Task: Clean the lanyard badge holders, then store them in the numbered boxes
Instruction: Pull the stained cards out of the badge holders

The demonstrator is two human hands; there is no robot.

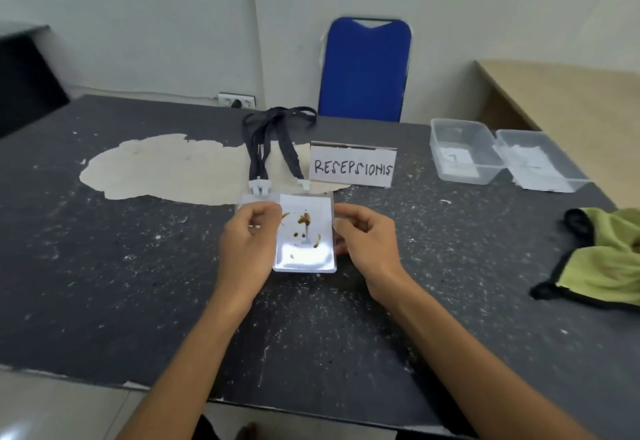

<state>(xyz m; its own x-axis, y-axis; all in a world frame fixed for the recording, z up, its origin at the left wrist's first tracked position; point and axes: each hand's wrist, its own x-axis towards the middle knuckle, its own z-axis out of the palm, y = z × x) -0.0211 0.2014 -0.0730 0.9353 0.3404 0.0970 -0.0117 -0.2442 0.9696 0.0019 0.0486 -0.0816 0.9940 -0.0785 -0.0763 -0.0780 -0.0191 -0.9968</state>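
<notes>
While both hands steady things at the frame's centre, the left hand point(247, 243) pinches one badge holder and the right hand point(367, 237) grips the stained badge holder point(305, 233); cleaning hasn't begun. Next, I judge, fetch the one cloth point(609, 259) at right. Two boxes point(465, 152) wait upper right.

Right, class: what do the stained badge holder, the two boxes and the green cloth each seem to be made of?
Badge holder: likely clear, glossy soft plastic; it glares brightly under brown smears, with a white card inside.
Boxes: translucent, slightly frosted plastic; the table shows through their walls.
Green cloth: probably matt woven fabric, perhaps microfibre; it lies crumpled, with black edging.
</notes>
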